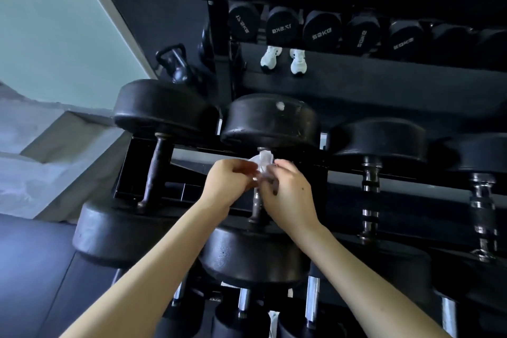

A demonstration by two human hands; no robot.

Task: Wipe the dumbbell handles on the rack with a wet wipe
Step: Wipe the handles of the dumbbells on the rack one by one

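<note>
The wet wipe point(264, 162) is pinched between the closed fingers of the left hand point(229, 184) and right hand point(288, 192), against the upper handle point(258, 202) of the second dumbbell point(258, 252) on the rack point(131, 162).

Inspector A: Lighting?
Inspector B: Daylight from upper left; the wall point(49, 22) is bright, the rack point(356, 74) dim.
Inspector A: Defects?
Inspector B: Wide-angle bending at edges, slightly soft throughout.
</note>
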